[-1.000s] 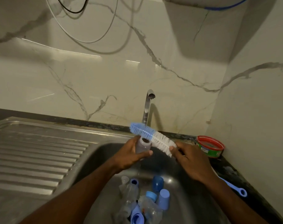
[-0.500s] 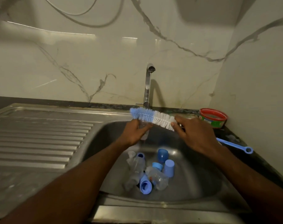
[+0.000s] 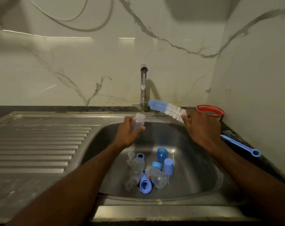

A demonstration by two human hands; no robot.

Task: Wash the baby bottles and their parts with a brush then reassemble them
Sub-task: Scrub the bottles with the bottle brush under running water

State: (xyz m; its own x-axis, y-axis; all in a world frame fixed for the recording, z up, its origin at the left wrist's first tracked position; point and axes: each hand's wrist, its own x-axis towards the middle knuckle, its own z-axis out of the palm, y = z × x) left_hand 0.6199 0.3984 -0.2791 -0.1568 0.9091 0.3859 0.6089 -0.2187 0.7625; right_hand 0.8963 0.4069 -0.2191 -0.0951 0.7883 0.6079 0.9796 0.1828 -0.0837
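While water falls in a thin stream from the tap point(image 3: 143, 88), the left hand point(image 3: 127, 135) grips a small clear baby bottle point(image 3: 137, 122), fingers and thumb curled round its body, mouth up and tilted slightly toward the stream, above the back half of the sink basin point(image 3: 195, 168).

Right hand point(image 3: 202, 128): clenched round the handle of the bottle brush point(image 3: 167, 110), held near the back right corner of the basin. Bristle head, blue at the tip and white nearer the hand, points left toward the tap, just beside the stream; blue ring-ended handle point(image 3: 241, 145) juts out past the wrist over the dark counter edge. Brush and held bottle are apart.

Obstructions: the brush head crosses in front of the tap's base; the right hand covers part of a red-rimmed tub point(image 3: 210, 110) standing at the back right corner of the counter.

Basin floor, near the front: two clear bottles point(image 3: 136, 170) lying on their sides, touching; blue caps point(image 3: 168, 166) and a blue collar point(image 3: 140, 156) among them, some upright, one point(image 3: 145, 185) on its side with the opening facing the camera.

Left of basin: ribbed steel draining board point(image 3: 37, 147). Behind: veined marble wall point(image 3: 73, 70).
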